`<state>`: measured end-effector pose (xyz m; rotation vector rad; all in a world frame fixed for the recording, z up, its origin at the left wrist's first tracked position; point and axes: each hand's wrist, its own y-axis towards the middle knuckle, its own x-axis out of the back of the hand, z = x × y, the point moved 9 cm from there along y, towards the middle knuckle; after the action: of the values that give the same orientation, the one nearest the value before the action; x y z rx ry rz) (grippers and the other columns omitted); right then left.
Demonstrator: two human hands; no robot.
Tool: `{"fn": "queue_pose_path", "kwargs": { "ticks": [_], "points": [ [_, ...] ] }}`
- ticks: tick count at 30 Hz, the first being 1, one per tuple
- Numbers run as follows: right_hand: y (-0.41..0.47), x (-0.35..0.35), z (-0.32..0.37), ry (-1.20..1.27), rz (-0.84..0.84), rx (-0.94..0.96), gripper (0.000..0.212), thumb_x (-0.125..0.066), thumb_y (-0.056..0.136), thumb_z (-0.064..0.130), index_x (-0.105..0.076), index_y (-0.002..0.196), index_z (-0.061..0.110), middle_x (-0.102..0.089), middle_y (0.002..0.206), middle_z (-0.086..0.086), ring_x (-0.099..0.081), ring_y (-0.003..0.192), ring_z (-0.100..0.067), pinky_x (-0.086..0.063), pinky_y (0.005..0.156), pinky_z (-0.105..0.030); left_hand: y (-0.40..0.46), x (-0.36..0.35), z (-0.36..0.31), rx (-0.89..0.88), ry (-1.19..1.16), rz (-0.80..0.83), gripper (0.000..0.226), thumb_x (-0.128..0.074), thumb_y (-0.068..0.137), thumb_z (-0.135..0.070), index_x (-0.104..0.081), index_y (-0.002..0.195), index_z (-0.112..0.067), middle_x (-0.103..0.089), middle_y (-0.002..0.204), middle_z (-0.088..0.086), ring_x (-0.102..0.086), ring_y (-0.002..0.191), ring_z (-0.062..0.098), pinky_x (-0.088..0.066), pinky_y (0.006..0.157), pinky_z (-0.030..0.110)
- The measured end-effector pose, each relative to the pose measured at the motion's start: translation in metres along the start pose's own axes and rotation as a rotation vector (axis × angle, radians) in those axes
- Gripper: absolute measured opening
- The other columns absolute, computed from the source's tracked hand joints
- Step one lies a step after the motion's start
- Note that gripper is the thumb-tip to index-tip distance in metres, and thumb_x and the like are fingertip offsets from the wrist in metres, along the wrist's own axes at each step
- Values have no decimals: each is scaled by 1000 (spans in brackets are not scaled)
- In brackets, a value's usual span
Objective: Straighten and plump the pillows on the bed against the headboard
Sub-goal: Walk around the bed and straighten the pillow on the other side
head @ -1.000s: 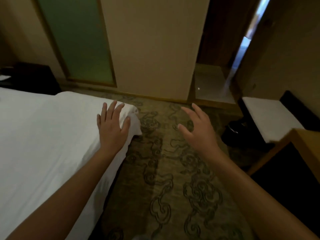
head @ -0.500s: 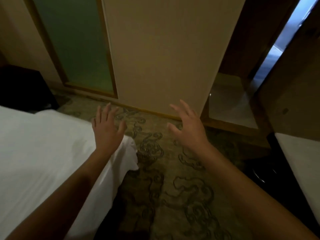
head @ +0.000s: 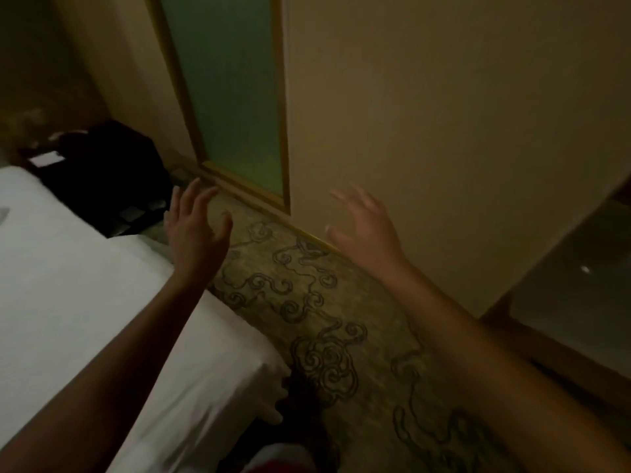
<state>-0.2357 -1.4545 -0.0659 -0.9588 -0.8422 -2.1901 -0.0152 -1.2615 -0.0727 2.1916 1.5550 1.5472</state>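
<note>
Our left hand point(head: 196, 233) and right hand point(head: 367, 233) hang spread and empty above the patterned carpet point(head: 307, 319), beside the white bed point(head: 85, 302). No pillows or headboard show, so we cannot tell their direction. We expect pillows soft and light, best gripped at both short ends.

Premises: a bedroom, likely a hotel room. Evidence: bed point(head: 68, 285) dressed in tight white linen, swirl-patterned carpet point(head: 307, 302), beige wall panels point(head: 426, 131), wood-framed frosted green glass panel point(head: 232, 90), dark bedside unit point(head: 102, 165).
</note>
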Motion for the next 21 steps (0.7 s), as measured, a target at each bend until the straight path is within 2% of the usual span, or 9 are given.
{"fn": "queue_pose_path", "kwargs": {
  "ticks": [1,3,4,9,10,12,13,15,21],
  "points": [
    [70,-23,2,50,67,62,65,-64,90,45,-40,150,39,-25,166,-2,-22,150,-25,-24,118,-43,41,-16,26,84,58,-29,50,-64,93,-25,-52,141,-16,-37,159,7,-16,153,32,-18,120,53],
    [84,-34,6,42,102,101,65,-63,89,47,-39,150,41,-24,166,0,-23,150,-24,-25,117,-45,45,-22,36,105,67,-24,51,-66,92,-23,-53,141,-14,-38,158,9,-17,153,33,-19,119,53],
    [159,-58,13,58,153,189,66,-61,88,49,-38,149,42,-24,166,0,-23,150,-24,-25,117,-45,90,-38,67,189,103,-79,51,-66,92,-22,-53,140,-13,-39,158,10,-18,153,33,-20,119,52],
    [289,-114,14,-14,228,309,66,-65,88,49,-39,148,44,-23,166,1,-22,150,-25,-27,119,-47,169,-69,125,349,48,-164,47,-62,94,-21,-54,140,-10,-39,157,12,-20,152,33,-20,120,50],
    [353,-154,13,15,253,325,67,-65,88,48,-38,149,43,-22,166,0,-21,151,-26,-27,120,-49,220,-96,162,363,92,-176,48,-60,95,-23,-53,141,-12,-37,158,11,-19,152,32,-19,121,50],
    [374,-173,25,10,307,364,67,-65,87,47,-40,150,40,-24,166,-2,-23,150,-29,-29,119,-50,243,-94,175,385,102,-181,49,-57,97,-28,-50,144,-16,-34,160,8,-17,153,29,-17,121,50],
    [442,-193,32,43,282,391,67,-65,87,46,-42,149,38,-26,165,-4,-25,149,-31,-29,119,-50,305,-113,201,379,124,-182,49,-57,97,-29,-49,145,-17,-33,161,7,-16,153,29,-17,121,50],
    [464,-196,38,79,254,401,65,-66,87,45,-44,148,37,-28,164,-4,-27,149,-33,-29,118,-50,322,-118,203,390,111,-159,50,-57,98,-29,-48,145,-17,-32,161,7,-15,153,28,-17,122,51],
    [628,-268,88,152,290,491,63,-66,89,42,-44,148,37,-28,164,-2,-25,150,-28,-28,117,-46,444,-116,282,451,146,-224,49,-60,96,-25,-51,143,-14,-36,158,11,-24,150,31,-23,121,50]
  ]
}}
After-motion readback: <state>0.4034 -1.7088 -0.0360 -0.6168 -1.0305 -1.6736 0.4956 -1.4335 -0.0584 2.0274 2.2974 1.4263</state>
